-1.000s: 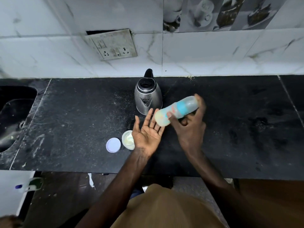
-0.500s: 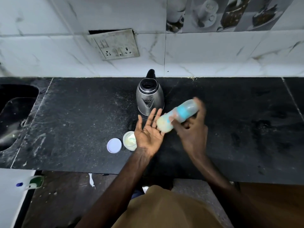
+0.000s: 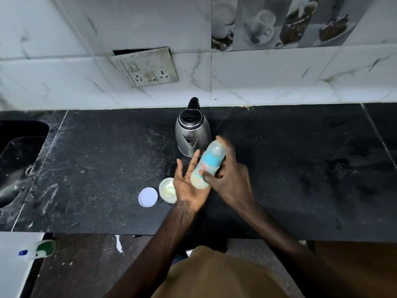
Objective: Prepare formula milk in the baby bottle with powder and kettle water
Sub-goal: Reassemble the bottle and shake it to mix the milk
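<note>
My right hand (image 3: pixel 231 179) grips a clear baby bottle (image 3: pixel 209 162) with a blue band, tilted so its milky lower end rests against the palm of my left hand (image 3: pixel 187 186). That left hand is held flat, palm up, fingers spread, holding nothing. A steel kettle (image 3: pixel 192 134) with a black handle stands on the counter just behind both hands. A small open tub of pale powder (image 3: pixel 167 190) sits left of my left hand, partly hidden by it, and its white round lid (image 3: pixel 148 196) lies beside it.
The black stone counter (image 3: pixel 96 158) runs to a white tiled wall with a socket plate (image 3: pixel 148 67). A dark sink (image 3: pixel 17 158) is sunk in at the far left. Below the counter's front edge a white surface holds a green and white object (image 3: pixel 40 249).
My right hand has swung the bottle from nearly level to steeper, bringing its lower end down onto my left palm. My left hand has barely moved.
</note>
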